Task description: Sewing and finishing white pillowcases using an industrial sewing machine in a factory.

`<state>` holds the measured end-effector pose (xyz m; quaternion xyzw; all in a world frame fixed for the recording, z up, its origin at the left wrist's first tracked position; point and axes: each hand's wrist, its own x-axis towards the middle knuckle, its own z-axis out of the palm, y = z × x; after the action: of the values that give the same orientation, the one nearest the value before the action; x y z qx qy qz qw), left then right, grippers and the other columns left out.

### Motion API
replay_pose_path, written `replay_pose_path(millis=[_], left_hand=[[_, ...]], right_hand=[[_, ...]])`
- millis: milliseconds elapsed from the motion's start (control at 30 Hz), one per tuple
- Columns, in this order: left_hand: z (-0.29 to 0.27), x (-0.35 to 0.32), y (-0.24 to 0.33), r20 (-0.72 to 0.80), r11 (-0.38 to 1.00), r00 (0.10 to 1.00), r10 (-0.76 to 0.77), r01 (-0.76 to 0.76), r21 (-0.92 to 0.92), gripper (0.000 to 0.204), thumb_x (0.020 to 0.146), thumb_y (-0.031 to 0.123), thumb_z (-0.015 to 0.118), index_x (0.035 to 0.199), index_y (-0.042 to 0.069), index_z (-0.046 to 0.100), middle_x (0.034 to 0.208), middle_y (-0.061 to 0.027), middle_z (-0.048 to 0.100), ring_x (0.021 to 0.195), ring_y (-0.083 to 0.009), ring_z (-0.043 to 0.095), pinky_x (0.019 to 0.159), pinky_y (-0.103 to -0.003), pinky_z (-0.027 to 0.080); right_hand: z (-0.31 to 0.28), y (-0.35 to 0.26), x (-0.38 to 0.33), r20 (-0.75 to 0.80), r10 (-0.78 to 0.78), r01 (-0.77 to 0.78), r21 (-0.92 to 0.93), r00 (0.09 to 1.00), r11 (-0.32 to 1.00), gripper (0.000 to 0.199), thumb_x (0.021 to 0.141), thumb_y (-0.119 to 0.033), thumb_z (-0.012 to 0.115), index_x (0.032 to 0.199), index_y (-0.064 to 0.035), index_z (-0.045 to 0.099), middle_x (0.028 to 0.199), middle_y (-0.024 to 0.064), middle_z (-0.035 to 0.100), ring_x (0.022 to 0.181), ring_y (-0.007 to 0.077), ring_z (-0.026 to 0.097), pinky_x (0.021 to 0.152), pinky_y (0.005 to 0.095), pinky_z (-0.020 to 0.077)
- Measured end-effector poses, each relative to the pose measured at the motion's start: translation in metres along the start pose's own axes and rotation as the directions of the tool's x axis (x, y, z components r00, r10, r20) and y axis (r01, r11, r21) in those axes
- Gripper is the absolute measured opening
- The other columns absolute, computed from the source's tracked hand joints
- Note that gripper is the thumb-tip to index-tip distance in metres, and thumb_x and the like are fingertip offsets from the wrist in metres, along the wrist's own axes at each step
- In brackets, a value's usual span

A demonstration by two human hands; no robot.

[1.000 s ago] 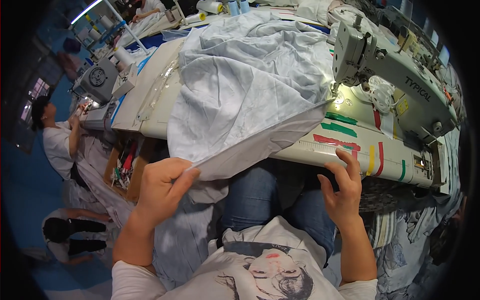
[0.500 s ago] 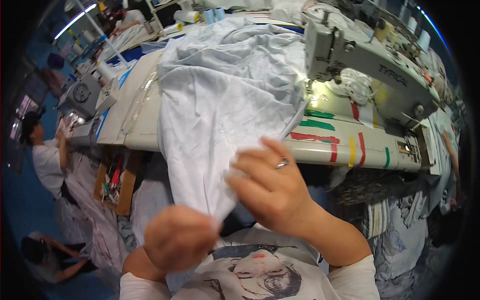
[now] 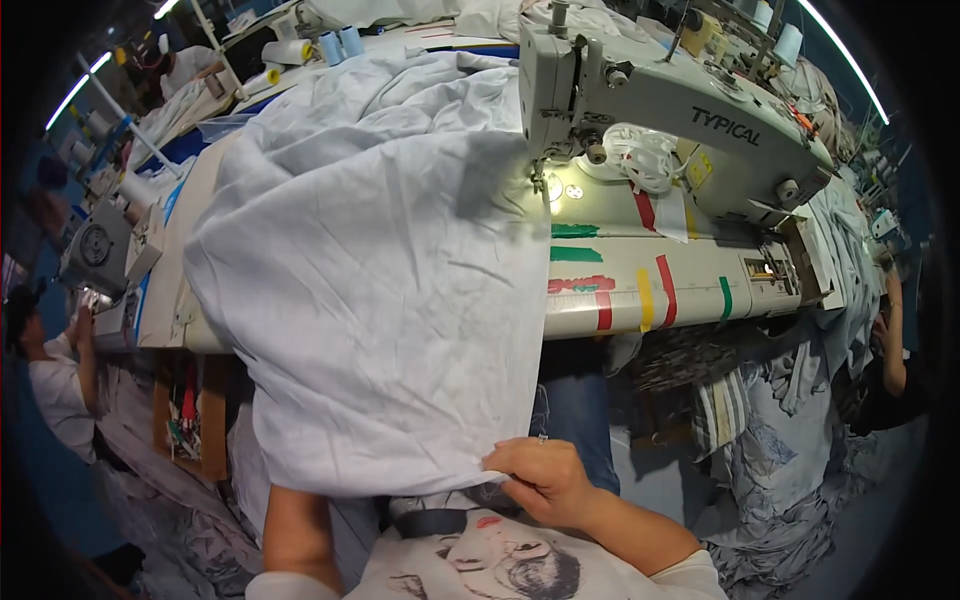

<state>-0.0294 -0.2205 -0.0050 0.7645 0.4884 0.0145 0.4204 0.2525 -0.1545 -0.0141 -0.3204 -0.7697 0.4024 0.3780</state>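
Note:
A large white cloth (image 3: 380,300) lies spread over the sewing machine table and hangs down over its front edge toward me. At its lower right corner, my right hand (image 3: 545,482) is closed on the cloth edge, fingers pinching it near my lap. My left forearm (image 3: 298,540) goes up under the hanging cloth, which hides my left hand and its fingers. The cloth's right edge runs up to the needle area of the sewing machine (image 3: 680,110), where a lamp lights the plate.
Coloured tape strips (image 3: 645,298) mark the table right of the cloth. A bundle of white tape (image 3: 642,158) lies under the machine arm. An open wooden drawer (image 3: 212,420) with tools sits left below. Piled grey fabric (image 3: 780,450) is at right; co-workers sit on both sides.
The cloth has gone from bunched and narrow to spread wide and flat. My right hand has moved down to its corner; my left hand has gone beneath it. The view has shifted.

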Motion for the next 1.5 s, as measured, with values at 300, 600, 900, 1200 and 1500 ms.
replay_pose_path(millis=[300, 600, 900, 1200, 1500], left_hand=[[-0.099, 0.091, 0.032, -0.424, 0.917, 0.825, 0.374, -0.398, 0.033, 0.046, 0.077, 0.013, 0.069, 0.119, -0.001, 0.056, 0.115, -0.0189, 0.061, 0.107, -0.0378, 0.058, 0.096, -0.043, 0.042], [-0.213, 0.285, -0.08, -0.831, 0.868, 0.545, 0.115, 0.351, 0.35, 0.024, 0.083, 0.02, 0.065, 0.093, 0.003, 0.05, 0.091, -0.0183, 0.059, 0.082, -0.0393, 0.058, 0.066, -0.047, 0.045], [-0.255, 0.375, -0.095, -0.835, 0.858, 0.525, 0.166, 0.34, 0.384, 0.022, 0.086, 0.02, 0.063, 0.084, 0.004, 0.047, 0.073, -0.017, 0.059, 0.067, -0.0401, 0.058, 0.057, -0.048, 0.044], [-0.289, 0.431, -0.119, -0.854, 0.85, 0.481, 0.201, 0.347, 0.396, 0.023, 0.088, 0.024, 0.06, 0.087, 0.004, 0.048, 0.076, -0.0184, 0.062, 0.068, -0.0417, 0.059, 0.058, -0.051, 0.045], [-0.331, 0.476, -0.136, -0.866, 0.844, 0.478, 0.148, 0.396, 0.363, 0.026, 0.089, 0.03, 0.056, 0.091, 0.005, 0.056, 0.079, -0.0197, 0.065, 0.072, -0.0401, 0.063, 0.063, -0.05, 0.048]], right_hand=[[-0.038, 0.014, 0.008, 0.075, 0.112, -0.12, 0.103, 0.991, 0.988, 0.021, 0.073, 0.001, 0.062, 0.093, 0.0028, 0.066, 0.091, 0.0153, 0.069, 0.087, 0.0291, 0.068, 0.086, 0.0404, 0.0522], [-0.054, 0.081, 0.041, 0.118, 0.24, -0.263, 0.244, 0.963, 0.934, 0.018, 0.079, 0.002, 0.06, 0.096, 0.004, 0.066, 0.094, 0.0163, 0.069, 0.091, 0.0315, 0.067, 0.089, 0.0418, 0.0506], [-0.089, 0.128, 0.1, 0.086, 0.182, -0.197, 0.23, 0.98, 0.953, 0.019, 0.077, 0.001, 0.062, 0.096, 0.0033, 0.062, 0.092, 0.0154, 0.064, 0.087, 0.0325, 0.064, 0.087, 0.0417, 0.0511], [-0.116, 0.151, 0.159, 0.07, 0.075, -0.088, 0.206, 0.995, 0.975, 0.021, 0.076, 0.0, 0.063, 0.096, 0.0041, 0.062, 0.089, 0.0131, 0.063, 0.082, 0.0307, 0.063, 0.083, 0.0419, 0.0524], [-0.127, 0.174, 0.219, 0.092, 0.045, -0.053, 0.087, 0.995, 0.995, 0.014, 0.075, -0.003, 0.06, 0.087, 0.0015, 0.064, 0.084, 0.0102, 0.067, 0.075, 0.0266, 0.065, 0.08, 0.0403, 0.0528]])
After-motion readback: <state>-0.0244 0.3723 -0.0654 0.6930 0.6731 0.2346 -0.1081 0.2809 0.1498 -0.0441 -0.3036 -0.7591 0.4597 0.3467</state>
